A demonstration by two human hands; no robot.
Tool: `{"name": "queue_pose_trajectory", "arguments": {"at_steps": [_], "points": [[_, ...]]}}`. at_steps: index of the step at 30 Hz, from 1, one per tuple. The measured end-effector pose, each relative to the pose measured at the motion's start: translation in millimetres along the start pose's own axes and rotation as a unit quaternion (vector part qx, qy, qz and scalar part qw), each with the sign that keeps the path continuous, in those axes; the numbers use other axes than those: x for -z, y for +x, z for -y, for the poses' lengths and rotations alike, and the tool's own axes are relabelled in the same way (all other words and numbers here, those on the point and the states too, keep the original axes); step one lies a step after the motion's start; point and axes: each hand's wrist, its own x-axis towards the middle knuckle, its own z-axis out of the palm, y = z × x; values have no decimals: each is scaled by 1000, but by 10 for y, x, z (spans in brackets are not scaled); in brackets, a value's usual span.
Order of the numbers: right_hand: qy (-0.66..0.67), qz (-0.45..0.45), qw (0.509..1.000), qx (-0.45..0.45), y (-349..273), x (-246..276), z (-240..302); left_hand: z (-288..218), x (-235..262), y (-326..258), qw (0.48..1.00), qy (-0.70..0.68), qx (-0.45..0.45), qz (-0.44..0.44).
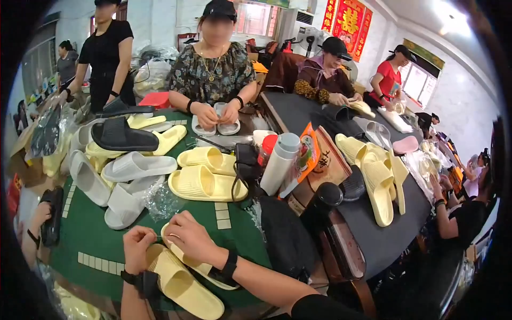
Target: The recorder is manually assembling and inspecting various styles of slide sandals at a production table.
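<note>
Just in front of me, a pair of pale yellow slippers (186,285) lies side by side at the table's near edge, toes away from me. My left hand (137,246) is closed in a pinch at the toe of the left slipper. A thin pale strand (159,236) runs from its fingertips toward my right hand (191,239). That hand bends over the toe of the right slipper with its fingers closed; what its fingertips hold is hidden. Both wrists wear black bands. Beyond my hands lie crumpled clear plastic (162,200) and another yellow pair (205,181).
Grey and yellow slippers, with a black slipper (124,134) on top, are heaped at left. A white bottle (281,162), a black flask (321,205) and a black bag (288,240) stand right. Across the green table (240,229), a person (213,80) handles grey slippers. At the left edge, another's hand (40,216) holds a black slipper.
</note>
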Motion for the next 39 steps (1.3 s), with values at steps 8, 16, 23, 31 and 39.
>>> {"name": "queue_pose_trajectory", "arguments": {"at_steps": [8, 16, 23, 31, 39], "points": [[-11, 11, 1000, 21, 35, -36, 64, -34, 103, -88, 1000, 25, 3, -13], [-21, 37, 999, 24, 28, -30, 46, 26, 134, -64, 1000, 10, 1, 14], [-45, 66, 997, -13, 38, 94, -12, 76, 25, 71, 999, 18, -17, 38], [17, 15, 1000, 19, 11, -280, -80, 85, 247, -13, 992, 95, -82, 5], [3, -14, 1000, 7, -96, -91, -99, 88, 149, 12, 987, 128, -56, 74]]}}
